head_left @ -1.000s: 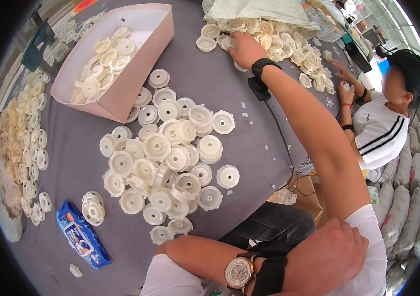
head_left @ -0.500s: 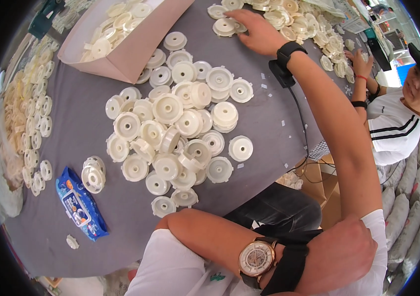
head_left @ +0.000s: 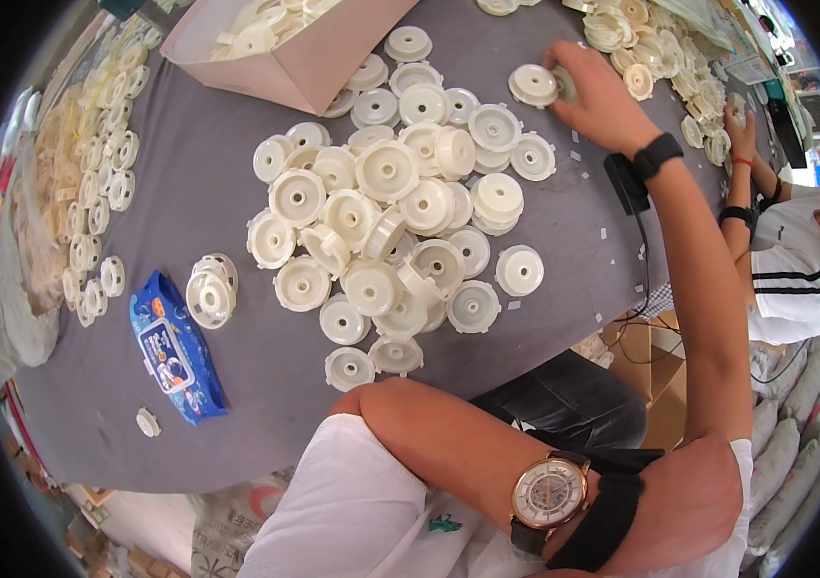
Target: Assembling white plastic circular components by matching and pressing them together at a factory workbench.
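Holding a white disc (head_left: pixel 565 85) at one o'clock, our right hand (head_left: pixel 605 101) has its thumb and fingers bent around it with only a narrow gap; a second disc (head_left: pixel 531 85) sits just beside it, and we cannot tell whether it is gripped too. Our right arm reaches up from four o'clock, palm turned down, with a black wristband (head_left: pixel 659 155) at the wrist and a black module (head_left: pixel 627 184) on a cable beside it. Our left hand (head_left: pixel 685 509) lies near four o'clock by the right upper arm, the forearm folded across our body; its fingers are unclear, so we cannot tell its grip. A loose pile (head_left: pixel 387 171) of similar discs spreads over the middle of the grey table (head_left: pixel 265 424). We see a pink box (head_left: pixel 285 82) at eleven, its wall hiding some discs inside, a blue wipes pack (head_left: pixel 179 352) towards eight, and a co-worker (head_left: pixel 800 270) at three.
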{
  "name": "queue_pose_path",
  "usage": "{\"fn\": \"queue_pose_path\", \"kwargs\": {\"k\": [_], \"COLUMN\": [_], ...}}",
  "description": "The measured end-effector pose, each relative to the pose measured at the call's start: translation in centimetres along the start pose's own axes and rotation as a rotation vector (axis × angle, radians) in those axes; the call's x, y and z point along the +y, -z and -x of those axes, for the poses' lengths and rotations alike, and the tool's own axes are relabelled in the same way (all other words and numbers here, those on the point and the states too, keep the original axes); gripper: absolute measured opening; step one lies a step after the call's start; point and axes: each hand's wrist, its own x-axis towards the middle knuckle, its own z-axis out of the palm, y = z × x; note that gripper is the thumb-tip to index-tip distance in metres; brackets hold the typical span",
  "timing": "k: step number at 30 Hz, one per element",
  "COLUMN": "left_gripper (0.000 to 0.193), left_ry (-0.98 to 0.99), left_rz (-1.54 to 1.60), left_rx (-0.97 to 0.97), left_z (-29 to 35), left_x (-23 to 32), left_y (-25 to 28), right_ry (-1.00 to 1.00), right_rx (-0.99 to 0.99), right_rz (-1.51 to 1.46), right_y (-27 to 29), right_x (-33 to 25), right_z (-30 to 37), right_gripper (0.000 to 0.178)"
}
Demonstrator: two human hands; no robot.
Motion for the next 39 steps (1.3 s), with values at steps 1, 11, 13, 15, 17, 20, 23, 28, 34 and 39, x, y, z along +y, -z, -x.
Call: {"fn": "queue_pose_path", "kwargs": {"k": [1, 11, 13, 15, 17, 20, 23, 28, 34, 39], "left_gripper": [0.019, 0.019, 0.019, 0.019, 0.019, 0.02, 0.017, 0.017, 0.018, 0.021], "left_ry": [0.005, 0.098, 0.122, 0.136, 0.142, 0.123, 0.078, -0.055, -0.003, 0.026], "left_rz": [-0.003, 0.079, 0.086, 0.099, 0.12, 0.168, 0.091, 0.03, 0.051, -0.097], "left_rx": [0.006, 0.092, 0.102, 0.112, 0.119, 0.122, 0.004, 0.023, 0.053, 0.069], "left_z": [0.0, 0.0, 0.0, 0.0, -0.2, -0.5, -0.9, 0.1, 0.2, -0.5], "left_x": [0.0, 0.5, 0.9, 1.2, 1.4, 1.7, 1.8, 0.7, 0.6, 1.1], "left_y": [-0.1, -1.6, -1.9, -2.3, -3.0, -3.9, -5.7, -1.4, -4.3, -2.1], "right_ry": [-0.007, 0.085, 0.062, -0.01, -0.149, -0.347, -0.37, -0.269, -0.02, 0.018], "right_rx": [-0.02, -0.06, 0.144, 0.251, 0.231, 0.17, 0.142, 0.157, 0.283, 0.268], "right_rz": [-0.016, 0.006, -0.021, -0.075, -0.152, -0.195, -0.136, -0.122, -0.247, -0.266], "right_y": [0.3, 1.1, 1.1, 1.4, 2.3, 2.5, 1.1, 1.8, 0.4, -0.3], "right_x": [-0.2, -3.1, -4.2, -5.6, -6.4, -6.9, -6.3, -8.5, -12.6, -13.7], "right_z": [0.6, 2.7, 3.7, 5.0, 7.7, 10.7, 12.6, 11.4, 7.3, 7.5], "right_gripper": [0.047, 0.06, 0.06, 0.06, 0.061, 0.063, 0.064, 0.055, 0.044, 0.045]}}
